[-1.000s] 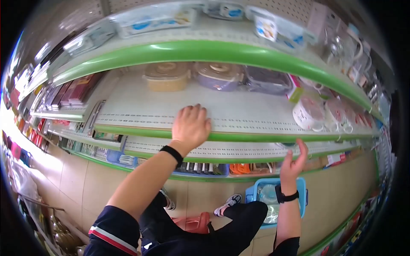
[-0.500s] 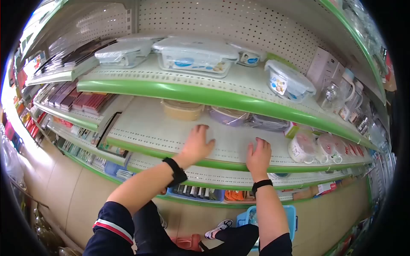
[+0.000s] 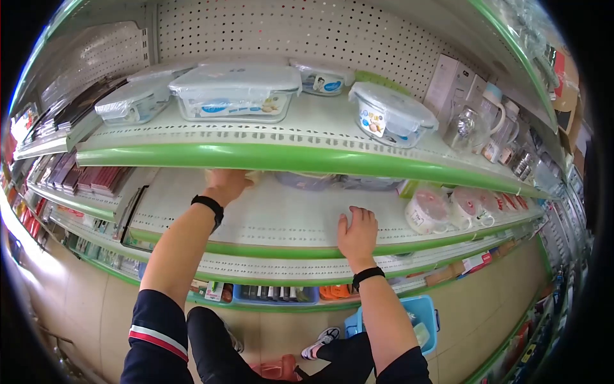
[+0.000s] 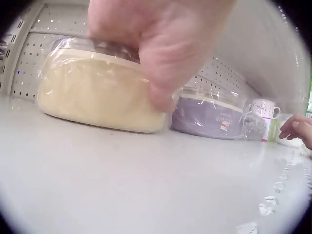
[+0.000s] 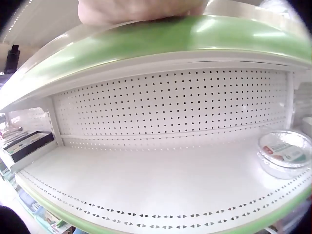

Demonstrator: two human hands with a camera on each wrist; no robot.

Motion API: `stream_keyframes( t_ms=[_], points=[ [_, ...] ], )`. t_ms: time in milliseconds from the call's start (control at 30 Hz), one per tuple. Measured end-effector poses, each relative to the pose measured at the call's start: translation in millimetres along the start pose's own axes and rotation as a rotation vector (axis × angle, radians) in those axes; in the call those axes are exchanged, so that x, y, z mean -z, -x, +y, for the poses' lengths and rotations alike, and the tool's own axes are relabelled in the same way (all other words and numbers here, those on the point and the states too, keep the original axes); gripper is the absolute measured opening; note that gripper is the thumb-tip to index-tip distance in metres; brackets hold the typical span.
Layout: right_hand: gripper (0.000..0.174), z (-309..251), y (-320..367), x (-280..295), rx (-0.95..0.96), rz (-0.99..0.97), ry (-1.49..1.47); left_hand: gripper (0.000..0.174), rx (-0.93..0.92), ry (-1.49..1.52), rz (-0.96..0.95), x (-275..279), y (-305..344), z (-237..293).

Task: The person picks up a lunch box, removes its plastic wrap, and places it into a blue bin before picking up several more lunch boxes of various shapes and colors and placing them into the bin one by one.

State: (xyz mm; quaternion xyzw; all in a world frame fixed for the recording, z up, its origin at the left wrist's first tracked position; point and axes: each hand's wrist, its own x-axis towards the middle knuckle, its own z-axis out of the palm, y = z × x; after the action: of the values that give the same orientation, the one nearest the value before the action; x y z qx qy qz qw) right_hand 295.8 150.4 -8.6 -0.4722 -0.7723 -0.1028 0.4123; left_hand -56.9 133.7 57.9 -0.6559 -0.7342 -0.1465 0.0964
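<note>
A cream food container [image 4: 97,92] in clear plastic wrap sits on the middle shelf. My left hand [image 3: 227,184] reaches under the upper shelf's edge and grips it, thumb against its right side and the other fingers over its top. Most of that container is hidden from the head view. Beside it stands a wrapped purple container [image 4: 207,117]. My right hand [image 3: 358,235] rests near the front of the same shelf, fingers loosely extended and holding nothing. In the right wrist view its underside lies at the green shelf edge [image 5: 146,41].
Glass containers with lids, such as a large rectangular one [image 3: 236,96], line the upper shelf. Several wrapped white cups [image 3: 428,210] stand to the right. The upper shelf's green edge [image 3: 307,160] overhangs the middle shelf. A blue basket [image 3: 430,313] is on the floor.
My left hand has moved back and left from the front of the shelf onto the cream container. My right hand came up from over the basket to the shelf front.
</note>
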Motion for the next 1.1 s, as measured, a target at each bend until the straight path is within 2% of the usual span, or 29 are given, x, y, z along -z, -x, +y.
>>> stream_keyframes(
  t_ms=[33, 133, 267, 333, 467, 567, 600, 667, 733, 867, 900, 967, 1033, 1100],
  points=[
    [0.032, 0, 0, 0, -0.003, -0.006, 0.0, 0.057, -0.001, -0.035, -0.023, 9, 4, 0],
    [0.032, -1, 1, 3, -0.022, -0.014, -0.005, 0.05, -0.011, 0.25, -0.045, 21, 21, -18],
    [0.032, 0, 2, 2, -0.01, -0.004, 0.004, 0.061, -0.156, 0.106, 0.164, 39, 59, -18],
    [0.032, 0, 1, 3, 0.019, 0.019, -0.033, 0.071, -0.266, 0.046, 0.285, 56, 82, -2],
    [0.032, 2, 3, 5, 0.031, 0.05, -0.123, 0.078, -0.341, 0.068, 0.232, 81, 120, 39],
    [0.039, -16, 13, 35, 0.012, 0.14, -0.444, 0.081, -0.476, 0.116, 0.242, 92, 147, 82],
    [0.055, -24, 23, 46, -0.085, 0.071, -0.605, 0.08, -0.526, 0.088, 0.22, 95, 155, 97],
    [0.07, -49, 47, 91, -0.437, -0.147, -1.176, 0.078, -0.63, 0.039, 0.18, 98, 169, 129],
    [0.082, -56, 79, 118, -0.604, -0.256, -1.449, 0.074, -0.728, -0.01, 0.143, 95, 182, 158],
    [0.085, -41, 136, 170, -0.863, -0.183, -1.367, 0.068, -0.987, -0.044, 0.178, 67, 201, 210],
    [0.085, -31, 151, 177, -0.908, -0.144, -1.343, 0.071, -1.043, -0.092, 0.163, 57, 203, 221],
    [0.082, -16, 178, 191, -1.061, -0.056, -1.282, 0.083, -1.092, 0.037, 0.035, 50, 207, 248],
    [0.079, 6, 208, 202, -1.114, 0.13, -1.417, 0.101, -1.107, 0.117, -0.03, 42, 202, 266],
    [0.075, 44, 255, 201, -1.166, 0.284, -1.447, 0.1, -0.961, 0.132, -0.007, 30, 185, 274]
  ],
)
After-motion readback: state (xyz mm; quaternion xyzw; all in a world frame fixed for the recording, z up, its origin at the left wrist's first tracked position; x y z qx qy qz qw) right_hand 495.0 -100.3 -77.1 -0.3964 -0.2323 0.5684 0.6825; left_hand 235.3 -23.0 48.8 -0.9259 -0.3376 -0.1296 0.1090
